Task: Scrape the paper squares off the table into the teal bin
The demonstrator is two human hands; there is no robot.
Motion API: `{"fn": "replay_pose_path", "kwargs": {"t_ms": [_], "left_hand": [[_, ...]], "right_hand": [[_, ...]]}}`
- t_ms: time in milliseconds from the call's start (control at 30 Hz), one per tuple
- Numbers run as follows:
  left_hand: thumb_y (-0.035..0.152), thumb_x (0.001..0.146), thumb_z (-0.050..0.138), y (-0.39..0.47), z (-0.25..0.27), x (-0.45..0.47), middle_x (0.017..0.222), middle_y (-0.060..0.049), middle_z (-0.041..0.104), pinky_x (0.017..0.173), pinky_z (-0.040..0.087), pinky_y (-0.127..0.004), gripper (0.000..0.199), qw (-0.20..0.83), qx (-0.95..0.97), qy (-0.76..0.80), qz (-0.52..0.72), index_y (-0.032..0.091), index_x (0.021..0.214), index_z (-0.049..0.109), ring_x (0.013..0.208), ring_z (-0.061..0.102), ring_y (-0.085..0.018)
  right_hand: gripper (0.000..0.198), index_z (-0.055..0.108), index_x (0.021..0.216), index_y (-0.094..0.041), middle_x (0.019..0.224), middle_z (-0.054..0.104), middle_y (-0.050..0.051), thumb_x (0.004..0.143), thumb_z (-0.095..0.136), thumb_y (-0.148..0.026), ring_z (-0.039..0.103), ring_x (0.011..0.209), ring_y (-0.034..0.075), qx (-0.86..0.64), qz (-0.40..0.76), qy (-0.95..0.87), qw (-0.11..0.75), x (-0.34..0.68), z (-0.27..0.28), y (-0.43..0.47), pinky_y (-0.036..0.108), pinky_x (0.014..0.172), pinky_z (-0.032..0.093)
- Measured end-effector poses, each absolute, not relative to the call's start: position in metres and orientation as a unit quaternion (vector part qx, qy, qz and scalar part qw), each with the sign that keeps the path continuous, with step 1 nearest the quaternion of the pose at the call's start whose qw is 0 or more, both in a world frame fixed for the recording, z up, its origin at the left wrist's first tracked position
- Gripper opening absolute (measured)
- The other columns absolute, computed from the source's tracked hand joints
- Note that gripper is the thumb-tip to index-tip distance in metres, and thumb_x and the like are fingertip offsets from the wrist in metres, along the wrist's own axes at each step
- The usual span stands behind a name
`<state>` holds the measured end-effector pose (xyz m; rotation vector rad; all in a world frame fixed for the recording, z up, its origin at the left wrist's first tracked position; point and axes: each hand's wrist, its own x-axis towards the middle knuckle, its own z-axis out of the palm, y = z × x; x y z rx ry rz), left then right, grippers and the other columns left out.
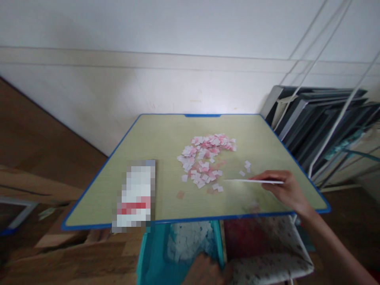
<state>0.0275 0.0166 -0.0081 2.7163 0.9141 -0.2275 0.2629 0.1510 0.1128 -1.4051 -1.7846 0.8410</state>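
Note:
My right hand is closed around a thin white pointed stick above the right side of a pale yellow-green table. The stick's tip points left toward a loose pile of small white and pink square pieces. A few white pieces lie apart, just beyond the fingers. At the bottom edge, my blurred left hand is over the right part of a teal tray. Its fingers are smeared and partly cut off. Many white pieces lie in that tray.
A pixelated white slab with a red band lies at the table's left front. Beside the tray, below the table edge, is a red-stained surface with a spotted cloth. Dark folded panels and white poles stand at right.

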Motion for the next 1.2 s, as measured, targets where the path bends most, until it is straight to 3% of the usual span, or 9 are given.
{"fn": "replay_pose_path", "kwargs": {"t_ms": [400,533,800,1200], "left_hand": [[0.020,0.085,0.067,0.017,-0.001,0.025,0.059,-0.001,0.063,0.044,0.036,-0.026,0.016,0.146,0.935,0.314,-0.074,0.018,0.100,0.063,0.047,0.057,-0.020],[0.018,0.086,0.065,0.017,0.001,0.026,0.059,-0.002,0.064,0.044,0.039,-0.027,0.012,0.141,0.934,0.316,-0.082,0.018,0.098,0.064,0.047,0.058,-0.021],[0.016,0.084,0.066,0.017,0.001,0.027,0.060,-0.002,0.064,0.048,0.044,-0.027,0.013,0.137,0.935,0.315,-0.081,0.017,0.096,0.063,0.049,0.060,-0.021],[0.019,0.088,0.065,0.019,0.007,0.028,0.063,-0.005,0.066,0.050,0.047,-0.029,0.009,0.157,0.928,0.320,-0.107,0.017,0.096,0.065,0.052,0.063,-0.024]], "right_hand": [[0.016,0.077,0.073,-0.023,0.080,0.079,0.007,0.075,0.062,-0.020,0.075,0.075,0.024,-0.491,0.362,-0.708,0.356,0.288,0.107,0.105,0.031,0.067,0.059],[0.012,0.077,0.076,-0.024,0.081,0.078,0.008,0.078,0.066,-0.029,0.075,0.075,0.027,-0.476,0.358,-0.715,0.365,0.294,0.100,0.094,0.033,0.067,0.060],[0.020,0.077,0.080,-0.027,0.083,0.079,0.006,0.081,0.065,-0.043,0.075,0.077,0.024,-0.466,0.366,-0.721,0.360,0.301,0.097,0.079,0.029,0.071,0.058],[0.027,0.078,0.073,-0.024,0.077,0.078,0.009,0.078,0.066,-0.048,0.074,0.071,0.027,-0.484,0.366,-0.707,0.364,0.314,0.109,0.079,0.031,0.065,0.059]]}}
